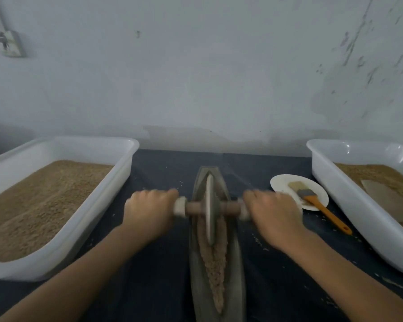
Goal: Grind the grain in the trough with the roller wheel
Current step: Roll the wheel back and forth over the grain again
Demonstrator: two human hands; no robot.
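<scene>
My left hand (149, 214) and right hand (273, 214) curl round the roller wheel (209, 210) axle; uneven pressure could spill grain (215, 263) over the trough (239, 287) rim.

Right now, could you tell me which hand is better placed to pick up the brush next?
The right hand: the brush lies on the plate just beside it, while the left hand is across the trough.

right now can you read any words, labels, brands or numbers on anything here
None: no readable text shows in this view.
Left tub: plain white, no label.
Right tub: plain white, no label.
Brush: no marking visible on its orange handle.
Wheel and trough: bare, no marks.
Wall box: too blurred to tell.
</scene>
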